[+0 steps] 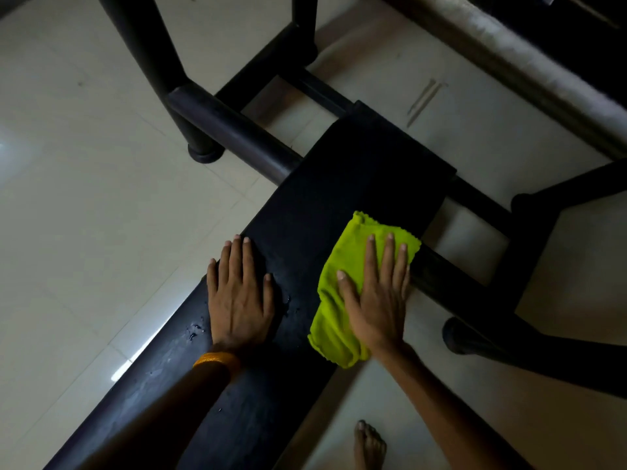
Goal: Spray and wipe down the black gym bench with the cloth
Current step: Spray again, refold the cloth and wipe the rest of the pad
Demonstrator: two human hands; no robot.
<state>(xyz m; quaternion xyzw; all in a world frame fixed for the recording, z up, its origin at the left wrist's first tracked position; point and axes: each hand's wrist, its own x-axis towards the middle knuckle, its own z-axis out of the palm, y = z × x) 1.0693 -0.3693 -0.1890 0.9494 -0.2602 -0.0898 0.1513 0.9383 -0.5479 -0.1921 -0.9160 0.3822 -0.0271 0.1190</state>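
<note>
Black bench (339, 198) runs diagonally beneath both hands, droplets beside the left hand (239, 296). Crumpled lime-green cloth (334, 317) lies under the right hand (376, 300).

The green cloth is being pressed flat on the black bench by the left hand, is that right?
Not quite. The head view shows the right hand pressing the green cloth flat on the black bench. The left hand rests flat on the bench beside it.
</note>
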